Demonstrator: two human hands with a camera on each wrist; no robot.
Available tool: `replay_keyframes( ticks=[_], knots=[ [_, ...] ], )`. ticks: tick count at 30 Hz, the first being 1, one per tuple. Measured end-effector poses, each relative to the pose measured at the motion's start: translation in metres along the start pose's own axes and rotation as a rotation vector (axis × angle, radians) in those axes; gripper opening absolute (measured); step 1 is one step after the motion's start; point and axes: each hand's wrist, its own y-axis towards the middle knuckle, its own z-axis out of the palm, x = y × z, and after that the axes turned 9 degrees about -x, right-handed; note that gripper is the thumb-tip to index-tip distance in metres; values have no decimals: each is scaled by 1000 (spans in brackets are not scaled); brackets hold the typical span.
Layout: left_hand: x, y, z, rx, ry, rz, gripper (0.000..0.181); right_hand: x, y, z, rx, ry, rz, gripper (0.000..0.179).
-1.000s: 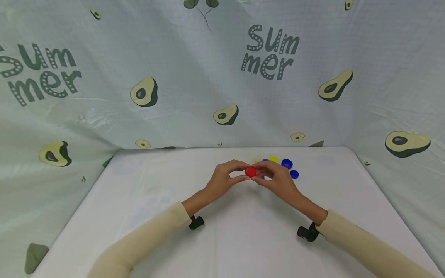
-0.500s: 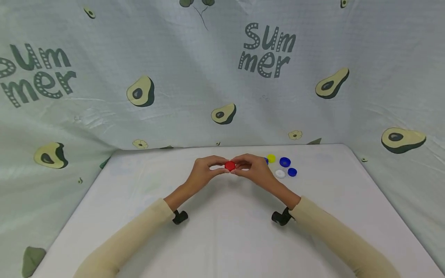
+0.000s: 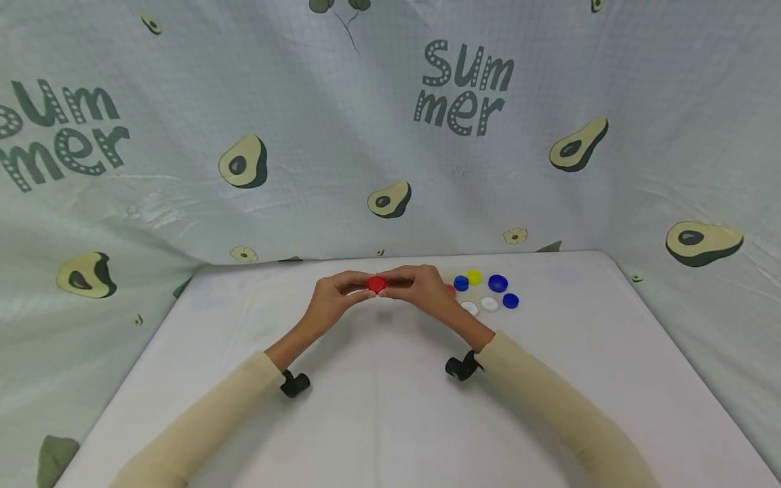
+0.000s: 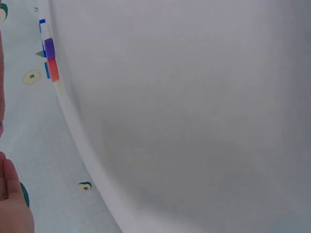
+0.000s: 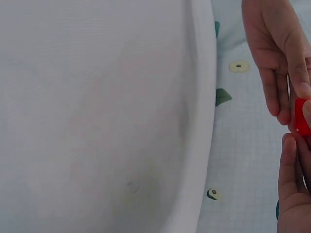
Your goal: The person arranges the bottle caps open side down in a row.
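A red bottle cap is held up over the far middle of the white table, between the fingertips of both hands. My left hand pinches it from the left with thumb and fingers. From the right, my right hand pinches the same cap. Fingers cover its sides. In the right wrist view the red cap shows only partly at the right edge, with both hands around it. The left wrist view catches just parts of the hands at its left edge.
Several loose caps lie right of the hands: a yellow cap, a blue cap, a white cap and others. My right hand partly hides an orange-red cap. The table ends at a patterned cloth.
Both hands have moved left together with the red cap, away from the loose caps. More of those caps now show beside the right hand. The head view has shifted slightly.
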Motion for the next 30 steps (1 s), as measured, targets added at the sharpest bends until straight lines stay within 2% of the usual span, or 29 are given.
replay_keyframes(
  ticks=[6,12,15,21,26,30],
  knots=[
    [5,3,-16,-7,-18,-57,33,-4,19,15,18,13,-19,35],
    [17,3,-34,15,-25,-147,34,-9,31,34,52,-33,36,35],
    [24,6,-44,25,4,-214,35,-10,38,45,67,-43,55,34],
    [26,18,-66,71,101,-351,36,-12,51,67,77,-41,125,31],
    [30,26,-80,118,199,-370,38,-15,60,82,82,-51,151,29],
    [41,26,-85,130,214,-372,37,-18,62,92,84,-72,185,28]
  ],
)
